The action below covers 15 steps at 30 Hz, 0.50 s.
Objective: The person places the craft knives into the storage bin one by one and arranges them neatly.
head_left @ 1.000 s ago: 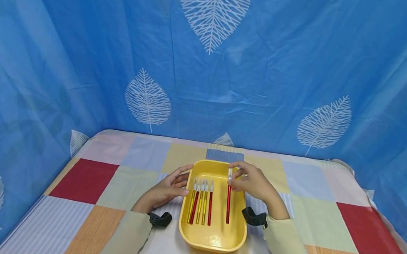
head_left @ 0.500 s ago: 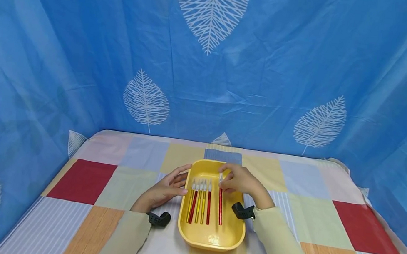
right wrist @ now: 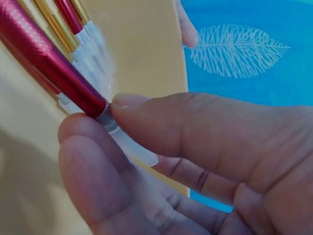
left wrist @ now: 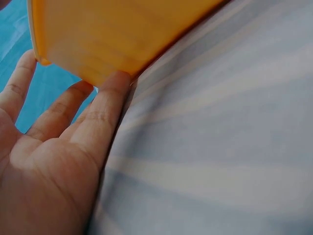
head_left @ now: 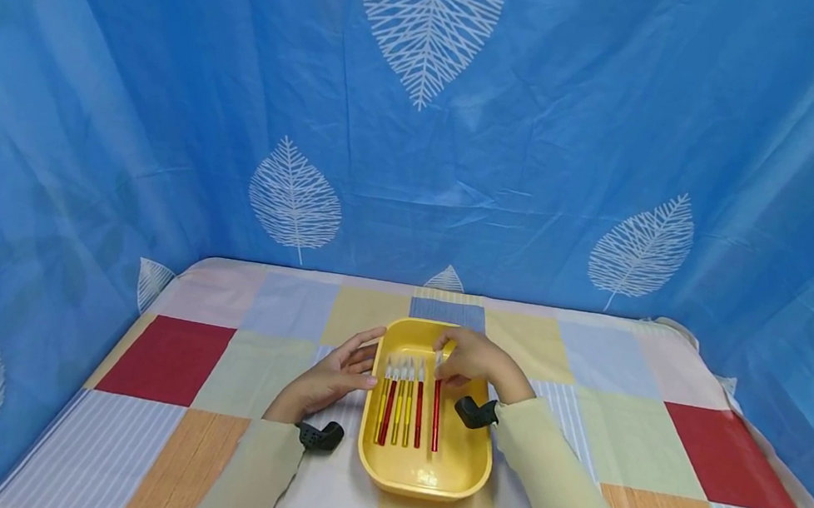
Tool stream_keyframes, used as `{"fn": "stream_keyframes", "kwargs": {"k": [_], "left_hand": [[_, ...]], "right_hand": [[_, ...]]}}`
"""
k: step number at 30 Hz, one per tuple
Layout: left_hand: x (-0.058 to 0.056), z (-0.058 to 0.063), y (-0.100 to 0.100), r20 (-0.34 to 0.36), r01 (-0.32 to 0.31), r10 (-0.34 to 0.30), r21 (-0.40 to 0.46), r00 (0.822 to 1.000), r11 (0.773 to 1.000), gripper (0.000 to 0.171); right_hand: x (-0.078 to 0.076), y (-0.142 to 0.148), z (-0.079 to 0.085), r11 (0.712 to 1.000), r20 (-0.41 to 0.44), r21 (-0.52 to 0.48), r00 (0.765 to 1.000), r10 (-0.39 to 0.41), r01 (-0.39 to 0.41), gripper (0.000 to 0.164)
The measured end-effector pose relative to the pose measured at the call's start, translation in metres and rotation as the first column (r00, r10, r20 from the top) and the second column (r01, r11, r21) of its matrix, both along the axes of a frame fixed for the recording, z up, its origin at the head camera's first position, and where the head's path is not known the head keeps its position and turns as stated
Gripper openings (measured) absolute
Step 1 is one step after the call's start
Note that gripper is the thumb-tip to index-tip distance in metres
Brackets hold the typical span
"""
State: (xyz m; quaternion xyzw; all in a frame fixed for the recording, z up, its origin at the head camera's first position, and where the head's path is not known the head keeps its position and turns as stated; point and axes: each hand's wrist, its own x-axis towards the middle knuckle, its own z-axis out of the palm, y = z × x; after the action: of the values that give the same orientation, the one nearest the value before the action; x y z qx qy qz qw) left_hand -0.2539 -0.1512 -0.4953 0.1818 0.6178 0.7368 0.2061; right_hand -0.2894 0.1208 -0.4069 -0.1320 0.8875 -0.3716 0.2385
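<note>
In the head view, a yellow tray (head_left: 462, 461) holds a row of slim craft knives (head_left: 398, 412) with yellow or red metal handles and translucent caps. My right hand (head_left: 478, 358) reaches over the tray's right half and pinches one red craft knife (head_left: 436, 421) by its capped end, handle toward me. The right wrist view shows thumb and fingertips at the knurled collar (right wrist: 105, 120), just above the whitish cap (right wrist: 134, 149). My left hand (head_left: 325, 380) rests against the tray's left side; its extended fingers touch the outer wall (left wrist: 117, 39) in the left wrist view.
A patchwork cloth (head_left: 273, 373) covers the table under the tray. Blue curtain (head_left: 413, 204) with white leaf prints rises behind and at both sides. Black wrist devices (head_left: 475, 413) sit at both sleeves.
My right hand has moved left with the red craft knife, bringing it closer to the row and lower in the tray. The left hand stays at the tray's side.
</note>
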Motion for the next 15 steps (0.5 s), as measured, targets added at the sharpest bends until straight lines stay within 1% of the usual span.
{"fn": "stream_keyframes", "kwargs": {"k": [7, 12, 15], "left_hand": [[0.0, 0.0, -0.001, 0.007, 0.0, 0.0, 0.003, 1.0, 1.0, 0.092], [0.0, 0.0, -0.002, -0.008, 0.015, -0.015, 0.017, 1.0, 1.0, 0.092], [-0.001, 0.001, -0.001, -0.01, 0.021, -0.021, 0.021, 1.0, 1.0, 0.092]], "right_hand": [[-0.003, -0.009, -0.004, 1.0, 0.051, 0.002, 0.998, -0.024, 0.024, 0.032], [-0.005, -0.014, -0.004, 1.0, 0.046, 0.02, 0.999, -0.014, 0.013, 0.032], [-0.007, -0.016, -0.005, 0.999, 0.043, 0.052, 0.999, 0.005, -0.007, 0.033]]}}
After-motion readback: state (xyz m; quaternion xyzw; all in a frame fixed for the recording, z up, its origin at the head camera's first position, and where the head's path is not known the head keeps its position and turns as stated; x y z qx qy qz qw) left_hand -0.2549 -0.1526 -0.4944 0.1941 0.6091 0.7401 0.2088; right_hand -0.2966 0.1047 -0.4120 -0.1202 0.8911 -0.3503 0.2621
